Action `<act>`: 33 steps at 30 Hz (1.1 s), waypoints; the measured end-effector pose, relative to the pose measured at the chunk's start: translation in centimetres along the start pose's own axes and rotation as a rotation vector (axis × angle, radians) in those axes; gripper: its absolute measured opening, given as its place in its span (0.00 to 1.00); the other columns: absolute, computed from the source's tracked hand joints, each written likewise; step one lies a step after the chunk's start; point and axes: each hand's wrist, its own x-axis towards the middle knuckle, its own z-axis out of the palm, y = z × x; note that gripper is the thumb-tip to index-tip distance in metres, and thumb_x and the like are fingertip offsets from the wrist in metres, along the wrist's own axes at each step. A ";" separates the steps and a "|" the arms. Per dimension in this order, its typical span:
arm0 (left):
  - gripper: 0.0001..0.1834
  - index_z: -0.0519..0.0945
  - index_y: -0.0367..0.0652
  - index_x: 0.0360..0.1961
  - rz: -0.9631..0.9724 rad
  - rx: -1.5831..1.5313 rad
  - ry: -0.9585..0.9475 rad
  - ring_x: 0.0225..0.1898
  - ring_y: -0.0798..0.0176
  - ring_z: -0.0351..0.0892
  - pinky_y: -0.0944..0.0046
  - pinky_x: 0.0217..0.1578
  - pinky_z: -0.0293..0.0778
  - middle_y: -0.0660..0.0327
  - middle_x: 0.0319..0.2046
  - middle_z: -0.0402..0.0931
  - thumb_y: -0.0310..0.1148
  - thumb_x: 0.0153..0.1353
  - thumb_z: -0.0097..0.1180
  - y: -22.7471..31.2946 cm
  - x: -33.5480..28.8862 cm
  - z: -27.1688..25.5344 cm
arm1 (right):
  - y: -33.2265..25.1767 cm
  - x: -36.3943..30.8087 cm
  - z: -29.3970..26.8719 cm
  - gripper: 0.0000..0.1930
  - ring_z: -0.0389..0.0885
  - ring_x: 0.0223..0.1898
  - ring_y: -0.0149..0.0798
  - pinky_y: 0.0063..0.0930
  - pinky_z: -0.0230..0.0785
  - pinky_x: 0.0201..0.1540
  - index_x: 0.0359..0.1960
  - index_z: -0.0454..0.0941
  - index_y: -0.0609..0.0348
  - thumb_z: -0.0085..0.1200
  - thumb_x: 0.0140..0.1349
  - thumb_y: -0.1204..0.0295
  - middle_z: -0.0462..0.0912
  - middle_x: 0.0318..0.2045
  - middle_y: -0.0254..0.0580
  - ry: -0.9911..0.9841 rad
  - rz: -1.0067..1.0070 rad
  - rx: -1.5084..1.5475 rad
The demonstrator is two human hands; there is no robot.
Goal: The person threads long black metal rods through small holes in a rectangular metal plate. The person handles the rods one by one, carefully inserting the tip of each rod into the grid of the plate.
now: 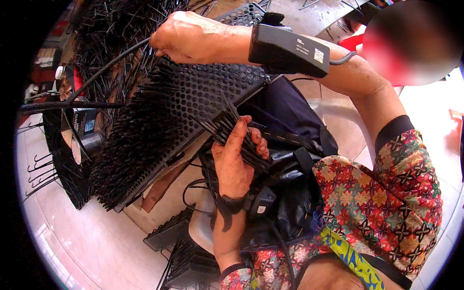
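My left hand (237, 157) is closed around a bundle of thin black sticks (218, 124), which poke out on both sides of the fist. Just beyond it slants a black perforated panel (212, 79), densely filled with black sticks (137, 128) toward its left end. Above this panel, my right hand (176, 38) is closed with its fingertips on the end of a thin black rod (108, 67) that slopes down to the left. Its palm side is hidden. Both wrists carry black straps or devices.
Loose black sticks (108, 34) lie heaped at the upper left. A dark horizontal bar (72, 105) and bent hooks (41, 171) jut out at the left. Black racks (181, 246) stand low near my left forearm. Another person (411, 43) is at the upper right.
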 end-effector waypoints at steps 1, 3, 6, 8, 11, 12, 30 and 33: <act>0.14 0.69 0.40 0.37 0.001 0.033 -0.002 0.18 0.67 0.64 0.68 0.18 0.61 0.63 0.18 0.64 0.38 0.54 0.49 0.0 0.0 0.1 | -0.1 0.0 0.1 0.06 0.74 0.25 0.50 0.37 0.67 0.27 0.21 0.71 0.63 0.50 0.40 0.75 0.73 0.17 0.49 -0.020 0.024 0.006; 0.15 0.68 0.41 0.38 0.021 0.075 -0.004 0.18 0.68 0.62 0.68 0.18 0.59 0.64 0.18 0.63 0.39 0.55 0.48 0.0 0.0 0.1 | -0.3 -0.1 0.2 0.06 0.74 0.25 0.51 0.39 0.67 0.27 0.21 0.71 0.63 0.49 0.38 0.74 0.73 0.18 0.49 -0.036 0.034 0.006; 0.15 0.68 0.40 0.38 0.067 0.094 -0.002 0.17 0.68 0.62 0.68 0.18 0.59 0.64 0.18 0.63 0.39 0.55 0.48 0.1 -0.2 0.1 | -0.7 -0.4 0.2 0.06 0.73 0.24 0.52 0.39 0.67 0.26 0.20 0.71 0.63 0.49 0.39 0.74 0.72 0.16 0.50 -0.011 0.036 0.013; 0.15 0.68 0.40 0.38 0.085 0.094 0.004 0.17 0.69 0.62 0.68 0.18 0.59 0.64 0.18 0.63 0.39 0.55 0.48 0.1 -0.3 0.2 | -1.2 -1.4 -0.8 0.05 0.73 0.23 0.53 0.39 0.67 0.25 0.19 0.70 0.64 0.49 0.41 0.74 0.72 0.15 0.50 0.025 0.096 0.045; 0.14 0.69 0.40 0.37 0.105 0.080 0.023 0.17 0.68 0.62 0.68 0.18 0.59 0.64 0.18 0.62 0.39 0.55 0.48 0.2 -0.4 0.0 | -3.3 -3.9 -2.3 0.11 0.71 0.19 0.54 0.38 0.65 0.22 0.17 0.69 0.64 0.51 0.47 0.68 0.71 0.14 0.50 0.125 0.214 0.117; 0.14 0.69 0.40 0.37 0.113 0.078 0.014 0.17 0.68 0.62 0.68 0.18 0.59 0.64 0.18 0.62 0.38 0.55 0.49 0.0 -0.3 0.2 | -3.9 -5.1 -3.3 0.12 0.71 0.19 0.54 0.37 0.65 0.22 0.17 0.69 0.64 0.52 0.47 0.66 0.71 0.14 0.50 0.108 0.271 0.161; 0.11 0.71 0.36 0.34 0.244 0.194 -0.049 0.18 0.64 0.71 0.71 0.13 0.63 0.56 0.22 0.73 0.32 0.52 0.52 0.0 -0.7 0.9 | -7.1 -8.6 -5.9 0.09 0.72 0.16 0.24 0.16 0.64 0.17 0.25 0.73 0.68 0.51 0.53 0.71 0.74 0.16 0.35 -0.190 0.934 0.920; 0.13 0.70 0.36 0.34 0.225 0.265 -0.050 0.17 0.64 0.70 0.73 0.11 0.61 0.57 0.21 0.72 0.34 0.52 0.51 0.2 -0.7 1.2 | -6.9 -8.7 -5.6 0.08 0.72 0.14 0.26 0.16 0.65 0.16 0.25 0.73 0.68 0.53 0.50 0.73 0.74 0.15 0.37 -0.194 0.952 1.060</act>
